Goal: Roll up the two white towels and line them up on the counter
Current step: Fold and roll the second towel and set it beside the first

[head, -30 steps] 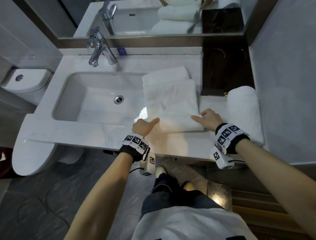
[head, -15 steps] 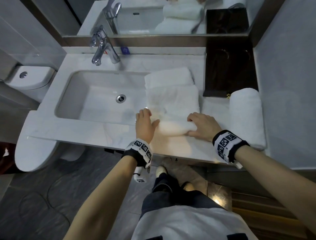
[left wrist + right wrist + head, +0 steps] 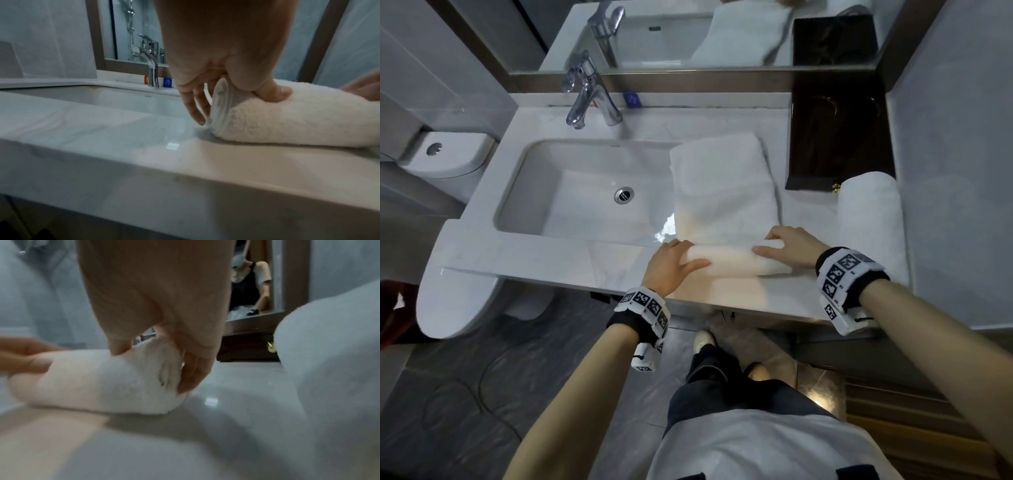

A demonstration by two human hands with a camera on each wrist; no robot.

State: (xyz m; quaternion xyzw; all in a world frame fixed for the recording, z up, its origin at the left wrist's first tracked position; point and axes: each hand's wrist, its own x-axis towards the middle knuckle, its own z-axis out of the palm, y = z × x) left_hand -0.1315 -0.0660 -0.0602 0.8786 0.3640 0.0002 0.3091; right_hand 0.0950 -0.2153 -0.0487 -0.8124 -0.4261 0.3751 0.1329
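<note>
A white towel (image 3: 722, 192) lies flat on the counter, reaching over the sink's right edge. Its near end is wound into a thin roll (image 3: 732, 262) lying crosswise. My left hand (image 3: 674, 263) grips the roll's left end, thumb on top and fingers curled round the end (image 3: 195, 105). My right hand (image 3: 787, 245) grips the right end the same way, with fingers (image 3: 189, 378) wrapped past the spiral. A second white towel (image 3: 869, 222), fully rolled, lies lengthwise at the counter's right side by the wall, and shows large in the right wrist view (image 3: 333, 353).
A dark wooden box (image 3: 839, 137) stands behind the rolled towel at the back right. The sink basin (image 3: 571, 205) and chrome faucet (image 3: 585, 92) lie to the left, with a toilet (image 3: 448, 161) beyond. The counter's front edge (image 3: 722, 305) runs just under my wrists.
Both hands went from pinching the towel's flat near edge to curling round a roll. The roll has grown thicker and travelled away from the counter's front edge.
</note>
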